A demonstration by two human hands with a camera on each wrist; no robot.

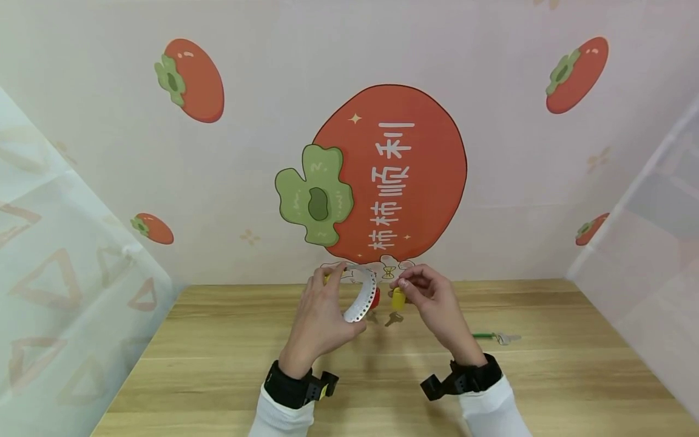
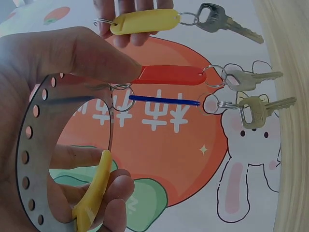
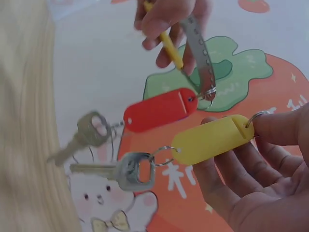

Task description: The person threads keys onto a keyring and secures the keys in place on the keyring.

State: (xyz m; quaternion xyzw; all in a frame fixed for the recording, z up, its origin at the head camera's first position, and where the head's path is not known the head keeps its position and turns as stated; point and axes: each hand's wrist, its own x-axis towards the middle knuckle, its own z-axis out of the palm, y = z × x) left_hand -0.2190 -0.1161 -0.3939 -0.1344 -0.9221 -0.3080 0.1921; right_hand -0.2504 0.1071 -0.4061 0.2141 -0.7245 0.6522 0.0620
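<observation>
My left hand (image 1: 322, 312) grips a round metal key hoop (image 2: 29, 157) with a row of holes along its edge. A curved yellow piece (image 2: 94, 191) on the hoop lies against the fingers. From the hoop hang a red key tag (image 3: 159, 110) and a blue key tag (image 2: 164, 100), each with a key. On the right, my right hand (image 1: 437, 303) pinches the small metal ring of a yellow key tag (image 3: 212, 140) between thumb and finger. A silver key (image 3: 135, 171) dangles from that tag, apart from the hoop.
On the wooden table (image 1: 218, 358), right of my right forearm, lies a green key tag (image 1: 483, 335) with a key (image 1: 506, 338). A wall sheet (image 1: 262, 73) printed with persimmons rises behind the table. Pale sheets (image 1: 54, 243) stand along both sides.
</observation>
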